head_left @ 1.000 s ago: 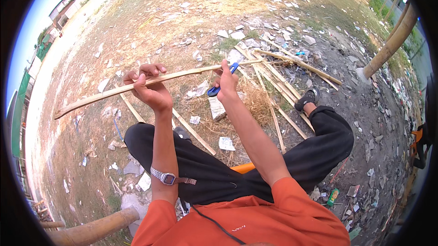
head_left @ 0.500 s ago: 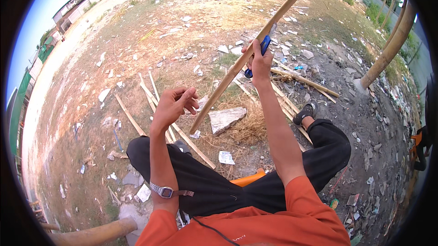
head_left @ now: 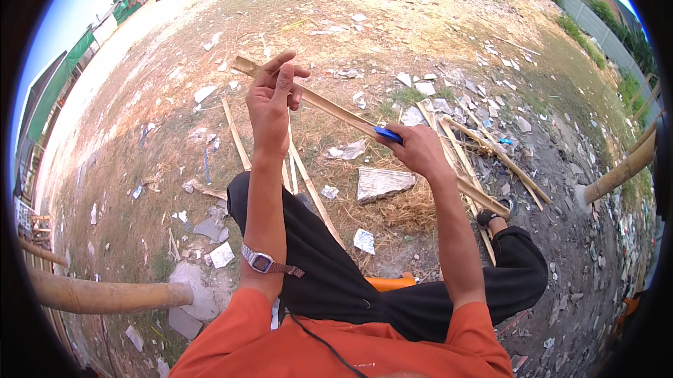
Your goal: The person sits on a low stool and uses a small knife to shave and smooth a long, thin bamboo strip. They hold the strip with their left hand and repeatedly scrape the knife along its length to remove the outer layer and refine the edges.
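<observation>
A long split bamboo strip [head_left: 335, 110] slants across in front of me, its hollow side showing, from the far left down to the right. My right hand [head_left: 420, 148] is closed round its middle and also holds a blue-handled tool [head_left: 388, 135], whose working end I cannot make out. Beyond my right hand, the strip's lower end comes out near my right foot. My left hand [head_left: 272, 101] is raised in front of the strip's far end, fingers apart and nothing in them; whether it touches the strip I cannot tell.
Several bamboo strips [head_left: 312, 181] lie on the ground, more to the right [head_left: 466, 157]. A whitish broken slab [head_left: 384, 184] lies beside dry straw [head_left: 410, 211]. An orange object [head_left: 390, 283] is between my legs. Bamboo posts stand left [head_left: 116, 292] and right [head_left: 624, 171]. Rubble is scattered around.
The bamboo strip has swung round, its far end going from upper right to upper left. My right hand has come lower and nearer; my left hand has risen towards the strip's far end.
</observation>
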Available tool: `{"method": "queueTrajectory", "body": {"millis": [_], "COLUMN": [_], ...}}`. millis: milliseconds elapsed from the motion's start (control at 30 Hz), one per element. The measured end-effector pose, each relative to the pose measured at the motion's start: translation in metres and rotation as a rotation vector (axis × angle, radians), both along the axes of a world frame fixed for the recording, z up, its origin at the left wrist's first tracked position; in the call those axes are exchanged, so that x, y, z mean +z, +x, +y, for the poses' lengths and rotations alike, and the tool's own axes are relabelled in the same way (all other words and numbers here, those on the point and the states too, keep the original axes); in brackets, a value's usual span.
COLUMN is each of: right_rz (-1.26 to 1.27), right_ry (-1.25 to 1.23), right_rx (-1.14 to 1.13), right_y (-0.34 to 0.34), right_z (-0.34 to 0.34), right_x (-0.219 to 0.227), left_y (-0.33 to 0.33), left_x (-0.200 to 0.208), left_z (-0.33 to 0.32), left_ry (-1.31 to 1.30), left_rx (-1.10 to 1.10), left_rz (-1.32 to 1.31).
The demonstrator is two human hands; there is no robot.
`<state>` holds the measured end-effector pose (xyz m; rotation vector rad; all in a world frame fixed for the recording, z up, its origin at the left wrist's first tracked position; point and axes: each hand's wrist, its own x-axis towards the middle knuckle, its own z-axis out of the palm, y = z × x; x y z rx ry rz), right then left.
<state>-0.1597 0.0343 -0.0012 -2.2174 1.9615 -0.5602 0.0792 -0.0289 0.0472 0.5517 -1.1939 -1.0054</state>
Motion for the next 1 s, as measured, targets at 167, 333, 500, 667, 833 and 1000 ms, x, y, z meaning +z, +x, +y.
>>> {"method": "queueTrajectory", "body": {"millis": [167, 333, 500, 667, 833, 1000], "right_rz": [0.006, -0.133, -0.176, -0.249, -0.804, -0.767], "right_ry": [-0.284, -0.428, -0.559, -0.532, -0.32, 0.102], "right_rx": [0.024, 0.049, 0.076, 0.157, -0.085, -0.428], "right_y": [-0.028, -0.018, 0.007, 0.043, 0.045, 0.041], "right_z": [-0.025, -0.025, -0.03, -0.028, 0.014, 0.065], "right_x": [-0.032, -0.048, -0.071, -0.052, -0.041, -0.111], "left_y": [0.039, 0.031, 0.005, -0.022, 0.002, 0.032], "left_x": [0.003, -0.005, -0.014, -0.018, 0.01, 0.009], "left_z": [0.0, 0.006, 0.001, 0.003, 0.04, 0.048], "left_ry": [0.056, 0.446, 0.116, -0.128, -0.228, -0.352], "left_rx": [0.036, -0.24, -0.059, -0.063, 0.074, -0.284], "left_rz": [-0.015, -0.656, -0.289, 0.013, 0.18, 0.2]}}
